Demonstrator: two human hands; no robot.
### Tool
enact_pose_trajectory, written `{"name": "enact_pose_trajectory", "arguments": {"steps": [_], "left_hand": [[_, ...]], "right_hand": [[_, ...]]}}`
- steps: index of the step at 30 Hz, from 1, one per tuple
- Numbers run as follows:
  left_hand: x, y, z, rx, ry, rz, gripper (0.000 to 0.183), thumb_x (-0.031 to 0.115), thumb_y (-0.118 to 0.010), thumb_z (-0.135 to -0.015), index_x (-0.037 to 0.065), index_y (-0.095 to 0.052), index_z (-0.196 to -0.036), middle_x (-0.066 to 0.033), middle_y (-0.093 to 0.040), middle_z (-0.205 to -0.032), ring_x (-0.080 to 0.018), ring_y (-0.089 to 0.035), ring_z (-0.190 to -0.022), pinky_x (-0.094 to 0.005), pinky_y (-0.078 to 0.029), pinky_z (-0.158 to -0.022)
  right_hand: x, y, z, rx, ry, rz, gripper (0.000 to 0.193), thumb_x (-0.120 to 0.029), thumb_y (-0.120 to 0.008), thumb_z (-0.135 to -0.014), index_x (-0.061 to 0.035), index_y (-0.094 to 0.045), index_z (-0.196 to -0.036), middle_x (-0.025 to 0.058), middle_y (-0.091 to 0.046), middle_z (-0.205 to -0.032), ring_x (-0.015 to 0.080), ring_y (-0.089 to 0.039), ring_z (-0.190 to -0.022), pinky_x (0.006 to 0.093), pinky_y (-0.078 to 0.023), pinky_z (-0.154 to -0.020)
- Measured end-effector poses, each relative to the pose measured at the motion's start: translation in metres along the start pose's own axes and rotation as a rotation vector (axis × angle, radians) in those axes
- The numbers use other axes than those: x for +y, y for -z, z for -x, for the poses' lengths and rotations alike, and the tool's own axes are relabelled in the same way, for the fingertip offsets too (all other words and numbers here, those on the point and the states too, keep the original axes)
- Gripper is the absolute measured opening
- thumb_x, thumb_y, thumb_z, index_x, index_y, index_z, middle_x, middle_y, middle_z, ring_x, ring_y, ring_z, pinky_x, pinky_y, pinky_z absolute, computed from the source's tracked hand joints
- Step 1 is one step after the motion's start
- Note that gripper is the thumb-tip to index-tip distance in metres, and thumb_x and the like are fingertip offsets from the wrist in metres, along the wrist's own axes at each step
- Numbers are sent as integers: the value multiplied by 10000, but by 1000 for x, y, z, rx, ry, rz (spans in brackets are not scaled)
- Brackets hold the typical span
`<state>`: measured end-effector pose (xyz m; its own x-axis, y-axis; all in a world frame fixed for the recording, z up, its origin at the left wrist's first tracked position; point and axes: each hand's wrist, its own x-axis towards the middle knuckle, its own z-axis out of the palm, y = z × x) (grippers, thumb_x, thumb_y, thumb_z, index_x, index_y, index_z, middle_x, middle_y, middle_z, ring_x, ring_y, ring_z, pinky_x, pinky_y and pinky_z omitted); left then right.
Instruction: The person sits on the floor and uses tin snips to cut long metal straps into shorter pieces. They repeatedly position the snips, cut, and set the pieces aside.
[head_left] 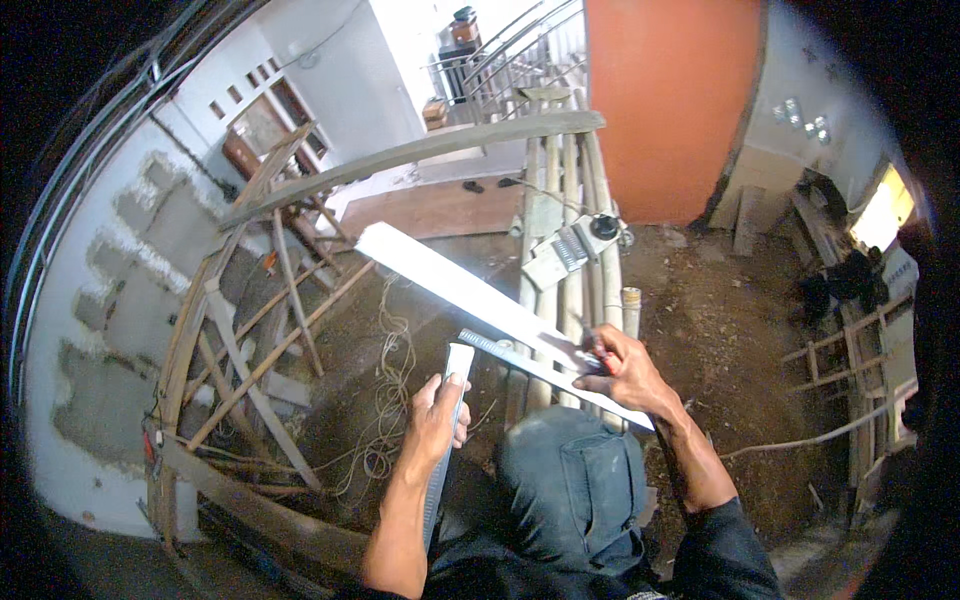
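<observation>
My left hand (437, 418) is closed around a narrow metal strip (461, 362) with a pale face and a ridged edge. Its lower part runs down along my left forearm. A long white board or strip (450, 285) slants from upper left down to my right hand (635, 375). Beneath it lies a thinner grey strip with a ridged end (485, 345), close to the top of the strip in my left hand. My right hand grips a small red-handled tool (606, 362) at the white strip; fingers cover most of it, and its kind is unclear.
Bamboo poles (572, 185) run away from my knee, with a grey device with a round black knob (600, 232) on them. Wooden framing (285, 280) stands left. Tangled cord (385, 400) lies on the dirt floor (700, 320). More timber frames (855, 370) stand right.
</observation>
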<state>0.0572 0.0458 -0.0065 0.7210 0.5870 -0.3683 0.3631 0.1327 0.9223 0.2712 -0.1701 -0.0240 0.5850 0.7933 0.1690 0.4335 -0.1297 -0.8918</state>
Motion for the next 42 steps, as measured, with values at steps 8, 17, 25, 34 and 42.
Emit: {"name": "enact_pose_trajectory", "arguments": {"steps": [8, 17, 25, 34, 42], "left_hand": [[24, -22, 22, -137, -105, -40, 387, 444, -558, -947, 60, -587, -921, -10, -544, -649, -100, -511, -516, -250, -435, -460], [19, -24, 41, -126, -254, -64, 446, 476, -558, -992, 50, -689, -978, 1, -537, -611, -87, -505, -491, -259, -419, -448], [13, -34, 54, -31, -467, -324, 522, 514, -540, -980, 19, -699, -1024, -92, -654, -742, -226, -584, -658, -397, -469, -658], [17, -43, 54, -39, -524, -297, 584, 619, -530, -947, 51, -615, -839, -34, -529, -625, -145, -498, -544, -322, -415, -514], [15, -42, 55, -39, -513, -299, 626, 612, -533, -950, 40, -657, -1172, -209, -698, -1045, -367, -670, -995, -416, -497, -855]], "right_hand": [[-90, -2, 0, -103, 271, 85, 302, -101, -773, -774, -18, -598, -1005, 167, -617, -873, 370, -633, -841, 437, -499, -738], [-94, -2, 24, -22, 384, 205, 394, 23, -699, -655, -1, -601, -1036, 156, -612, -906, 356, -624, -854, 411, -507, -759], [-107, -6, 34, 130, 387, -40, 376, 46, -669, -684, -18, -581, -1044, 131, -607, -892, 317, -625, -833, 379, -509, -762], [-111, -10, 25, 9, 278, -140, 333, 27, -709, -759, 8, -595, -1071, 90, -630, -911, 181, -617, -829, 301, -501, -774], [-121, -13, 23, 0, 262, -126, 297, 75, -628, -778, -2, -592, -1062, 91, -614, -878, 168, -593, -777, 308, -498, -713]]}}
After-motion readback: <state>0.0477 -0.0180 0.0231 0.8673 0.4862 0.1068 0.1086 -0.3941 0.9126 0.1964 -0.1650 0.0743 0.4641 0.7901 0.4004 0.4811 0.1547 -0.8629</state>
